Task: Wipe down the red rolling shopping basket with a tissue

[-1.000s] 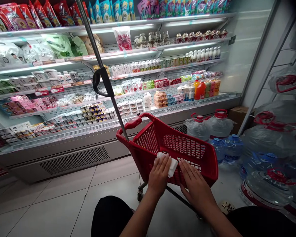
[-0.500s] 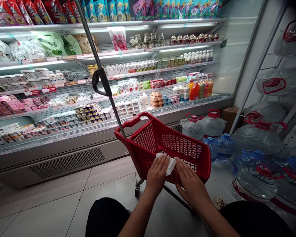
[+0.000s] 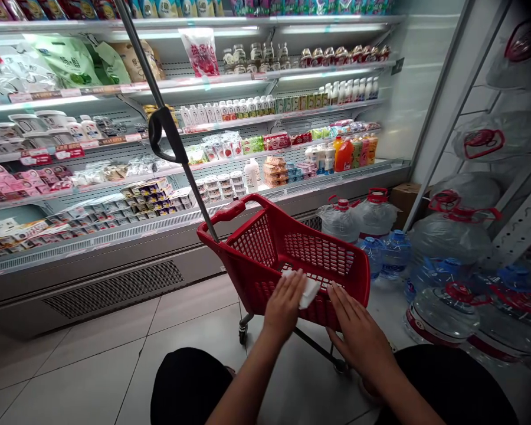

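A red plastic shopping basket on wheels [image 3: 321, 252] stands in front of my knees, its mesh inside visible from above. My left hand [image 3: 284, 310] presses a folded white tissue [image 3: 309, 293] against the near rim, fingers laid over it. The tissue shows on both sides of those fingers. Farther right along the same rim, my right hand [image 3: 358, 332] rests with its fingers stretched out and the thumb apart below, nothing visible in it. A long metal pull handle with a black grip [image 3: 164, 134] rises from the basket's left end, leaning left.
A refrigerated dairy case [image 3: 194, 242] with full shelves runs behind the basket. Large water bottles [image 3: 442, 313] crowd the floor at the right, near a metal rack [image 3: 469, 115]. A cardboard box [image 3: 405, 203] sits behind them. Pale floor tiles [image 3: 92, 369] lie at the left.
My right hand has shifted slightly right along the rim, so the gap between my hands is wider. The tissue stays under my left hand. The whole view has shifted a little.
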`<state>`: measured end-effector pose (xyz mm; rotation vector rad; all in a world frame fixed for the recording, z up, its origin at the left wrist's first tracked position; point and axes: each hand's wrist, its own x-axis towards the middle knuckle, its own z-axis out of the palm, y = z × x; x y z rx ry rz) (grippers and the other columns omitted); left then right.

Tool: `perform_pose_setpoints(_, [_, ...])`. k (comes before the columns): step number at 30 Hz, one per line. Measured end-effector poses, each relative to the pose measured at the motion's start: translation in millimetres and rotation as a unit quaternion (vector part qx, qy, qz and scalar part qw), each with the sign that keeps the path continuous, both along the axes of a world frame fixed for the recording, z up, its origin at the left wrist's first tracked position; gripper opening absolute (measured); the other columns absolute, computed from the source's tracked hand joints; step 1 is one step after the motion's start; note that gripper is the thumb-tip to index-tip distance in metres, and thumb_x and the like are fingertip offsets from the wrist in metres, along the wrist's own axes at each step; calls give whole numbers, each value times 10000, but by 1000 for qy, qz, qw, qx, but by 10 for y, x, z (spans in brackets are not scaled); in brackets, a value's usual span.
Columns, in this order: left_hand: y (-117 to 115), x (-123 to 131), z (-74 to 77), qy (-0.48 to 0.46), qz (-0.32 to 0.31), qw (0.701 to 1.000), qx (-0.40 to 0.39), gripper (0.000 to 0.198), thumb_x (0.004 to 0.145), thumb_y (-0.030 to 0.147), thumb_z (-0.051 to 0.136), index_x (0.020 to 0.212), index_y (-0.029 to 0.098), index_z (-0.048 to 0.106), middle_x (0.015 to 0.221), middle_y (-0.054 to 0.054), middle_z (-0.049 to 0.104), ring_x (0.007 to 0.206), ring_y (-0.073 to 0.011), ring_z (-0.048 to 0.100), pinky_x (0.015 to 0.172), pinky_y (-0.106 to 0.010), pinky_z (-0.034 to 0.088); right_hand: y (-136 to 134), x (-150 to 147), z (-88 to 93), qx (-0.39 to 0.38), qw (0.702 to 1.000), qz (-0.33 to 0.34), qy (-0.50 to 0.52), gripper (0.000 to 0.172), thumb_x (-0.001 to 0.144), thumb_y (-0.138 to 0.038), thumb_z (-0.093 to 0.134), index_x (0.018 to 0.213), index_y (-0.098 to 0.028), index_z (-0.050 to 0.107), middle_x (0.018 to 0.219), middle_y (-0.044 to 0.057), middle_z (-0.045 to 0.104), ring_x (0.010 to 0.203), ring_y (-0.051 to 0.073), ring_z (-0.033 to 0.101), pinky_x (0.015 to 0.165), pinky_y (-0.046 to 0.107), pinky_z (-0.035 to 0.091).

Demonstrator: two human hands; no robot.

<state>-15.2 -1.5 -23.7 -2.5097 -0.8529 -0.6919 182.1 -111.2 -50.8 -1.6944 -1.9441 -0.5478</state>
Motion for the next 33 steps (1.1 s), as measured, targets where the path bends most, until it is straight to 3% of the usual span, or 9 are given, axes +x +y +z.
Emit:
perform_pose_setpoints(3, [154, -182, 125, -25, 56, 998, -14, 640, 961, 44, 397, 1596, 118, 369, 1656, -85, 386, 1552, -203, 324, 1285, -432, 301, -48, -98, 36, -9, 1000, -20, 12, 790, 1005, -371, 428, 1676, -141, 81, 1699, 119, 304, 1531, 281, 351, 1195, 452, 383])
perform_pose_setpoints(6, [84, -75, 64, -50, 83, 995, -23, 654, 948, 37, 406, 1597, 110, 365, 1654, -104, 386, 1558, -223, 312, 1272, -461, 326, -30, -255, 18, -11, 999, -35, 16, 826, 985, -367, 453, 1672, -119, 69, 1706, 149, 271, 1538, 310, 332, 1197, 492, 366])
perform_pose_setpoints(9, [-121, 157, -79, -42, 43, 998, -26, 674, 940, 29, 400, 1604, 133, 361, 1657, -92, 384, 1559, -209, 308, 1259, -435, 352, 11, -299, -26, 2, 1000, -20, 9, 872, 960, -360, 479, 1664, -79, 47, 1692, 191, 284, 1522, 319, 363, 1195, 503, 363])
perform_pose_setpoints(12, [-175, 177, -92, -18, -1, 999, -32, 673, 950, 40, 389, 1613, 149, 346, 1661, -73, 381, 1554, -190, 317, 1259, -402, 352, 7, -170, -54, -7, 1000, -7, 16, 869, 971, -394, 482, 1660, -70, 65, 1682, 192, 311, 1516, 294, 379, 1195, 464, 375])
perform_pose_setpoints(16, [-30, -1, 1, -28, 33, 998, -41, 701, 941, 40, 391, 1628, 148, 309, 1647, -94, 404, 1541, -214, 351, 1255, -443, 361, -26, 30, -83, -28, 999, -10, 31, 831, 986, -408, 475, 1667, -119, 96, 1685, 147, 326, 1530, 278, 357, 1222, 467, 351])
perform_pose_setpoints(19, [-70, 79, -58, -40, 41, 997, -44, 695, 942, 46, 404, 1625, 133, 310, 1647, -111, 400, 1549, -231, 335, 1248, -458, 369, -15, 34, -104, -19, 999, -4, 35, 856, 970, -410, 494, 1666, -117, 90, 1687, 151, 320, 1521, 296, 372, 1230, 493, 342])
perform_pose_setpoints(24, [-267, 276, -166, -3, -47, 997, -67, 668, 965, 52, 388, 1623, 146, 315, 1672, -79, 359, 1571, -205, 276, 1266, -423, 327, -35, -69, -76, -25, 999, -1, 37, 846, 947, -360, 506, 1654, -95, 124, 1699, 169, 279, 1521, 293, 372, 1250, 497, 314])
perform_pose_setpoints(26, [-202, 194, -112, -2, -58, 995, -81, 682, 955, 28, 377, 1622, 153, 314, 1668, -77, 369, 1574, -190, 265, 1267, -414, 324, -58, -97, -65, -27, 999, 2, 35, 832, 954, -352, 494, 1657, -103, 123, 1705, 158, 267, 1529, 284, 360, 1252, 490, 313])
perform_pose_setpoints(33, [291, -205, 69, -70, -10, 992, -108, 605, 1008, 58, 355, 1608, 134, 328, 1651, -130, 392, 1583, -206, 234, 1270, -500, 316, -33, -370, -32, -22, 999, 8, 40, 890, 951, -367, 495, 1666, -98, 38, 1720, 151, 214, 1532, 305, 350, 1225, 499, 344])
